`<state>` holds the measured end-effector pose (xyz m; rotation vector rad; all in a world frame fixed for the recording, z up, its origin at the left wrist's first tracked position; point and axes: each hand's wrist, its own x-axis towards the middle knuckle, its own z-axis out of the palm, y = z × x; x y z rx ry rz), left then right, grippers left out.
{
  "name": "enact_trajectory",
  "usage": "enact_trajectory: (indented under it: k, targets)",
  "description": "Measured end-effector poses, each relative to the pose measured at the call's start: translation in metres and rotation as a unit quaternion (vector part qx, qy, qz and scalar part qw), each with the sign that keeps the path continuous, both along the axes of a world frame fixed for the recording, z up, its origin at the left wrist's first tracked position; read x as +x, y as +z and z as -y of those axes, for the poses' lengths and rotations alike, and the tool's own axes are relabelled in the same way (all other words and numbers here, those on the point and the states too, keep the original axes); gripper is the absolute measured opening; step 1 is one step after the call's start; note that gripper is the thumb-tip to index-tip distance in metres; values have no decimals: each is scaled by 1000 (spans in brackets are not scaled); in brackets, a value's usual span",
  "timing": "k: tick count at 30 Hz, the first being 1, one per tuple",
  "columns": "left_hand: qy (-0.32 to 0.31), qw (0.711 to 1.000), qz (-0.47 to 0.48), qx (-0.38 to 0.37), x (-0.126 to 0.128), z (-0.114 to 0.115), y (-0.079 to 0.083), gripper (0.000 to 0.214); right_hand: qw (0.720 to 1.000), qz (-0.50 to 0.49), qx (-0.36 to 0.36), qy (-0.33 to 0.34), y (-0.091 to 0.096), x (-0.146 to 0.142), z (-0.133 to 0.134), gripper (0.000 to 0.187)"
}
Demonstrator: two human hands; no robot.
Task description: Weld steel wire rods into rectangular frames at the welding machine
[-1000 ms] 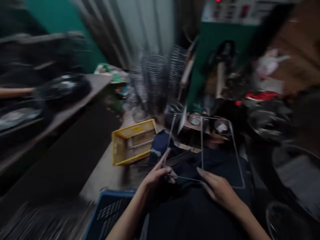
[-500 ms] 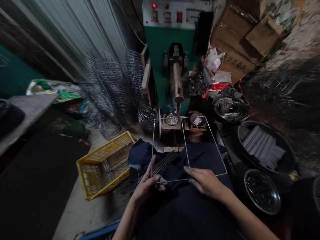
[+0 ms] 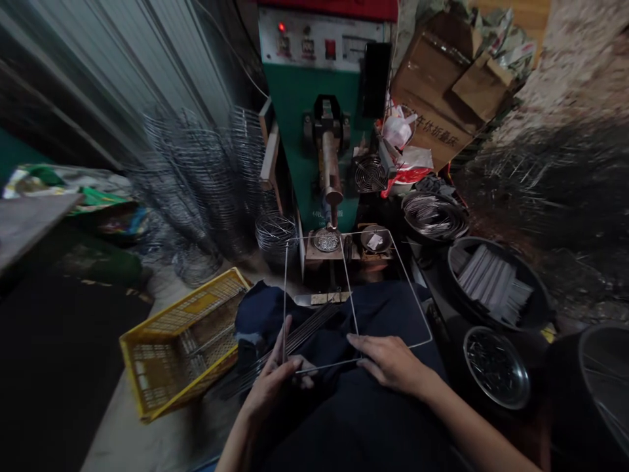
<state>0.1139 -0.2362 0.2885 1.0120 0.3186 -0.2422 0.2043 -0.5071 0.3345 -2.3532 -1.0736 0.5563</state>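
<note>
Stretching side to side over the person's lap, a wire frame point(image 3: 348, 285) is being held up by two hands, its long axis running left to right, roughly parallel with the front of the green machine point(image 3: 304, 92). Its far long side is pointing toward the machine and showing above the ledge point(image 3: 314, 255); whether it is touching the ledge I cannot tell. A crossbar is dividing the frame into two halves and running forward, leaning a little left at its far end. The left hand point(image 3: 275, 380) is grasping the near left corner, fingers pointing forward along the short side, thumb lying toward the near side. The right hand point(image 3: 393, 364) is pinching the near side around the crossbar's foot, fingers pointing left, its forearm slanting in from the lower right. Beneath, thin rods point(image 3: 312, 326) are lying aslant near the left edge of the dark blue cloth point(image 3: 388, 308) covering the lap. On the ledge, a shallow dish point(image 3: 327, 250) is sitting toward the left end and a dark bowl point(image 3: 366, 242) toward the right. Farther out, a yellow crate point(image 3: 196, 303) is standing to the left, and a black tub point(image 3: 539, 309) is holding grey strips to the right
</note>
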Motion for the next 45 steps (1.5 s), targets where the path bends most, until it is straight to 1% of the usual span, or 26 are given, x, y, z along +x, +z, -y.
enact_trajectory:
  k: [6,12,19,23,27,29,33,41,45]
  targets:
    - [9,1000,-6,6,-8,4,12,93,1000,-1,20,0,4,-6,-1,54]
    - [22,1000,-10,11,-17,6,12,88,999,22,23,13,1,-11,-1,56]
    - [39,999,4,17,-16,10,19,87,998,57,16,31,-2,-11,1,56]
    - [29,999,24,17,-14,6,15,90,997,68,20,33,0,-9,0,58]
    - [1,999,42,-3,-11,-1,5,97,997,71,23,35,1,-6,-1,59]
    - [-4,999,48,-12,-10,-3,3,98,997,71,27,34,0,-6,-2,58]
    - [-1,998,54,-16,-9,-3,5,101,997,68,32,31,0,-5,-3,56]
    - [12,998,47,-28,-7,-1,9,101,997,65,29,26,1,-5,-4,58]
    - [25,998,49,-19,-7,0,9,100,997,65,26,30,3,-4,-4,56]
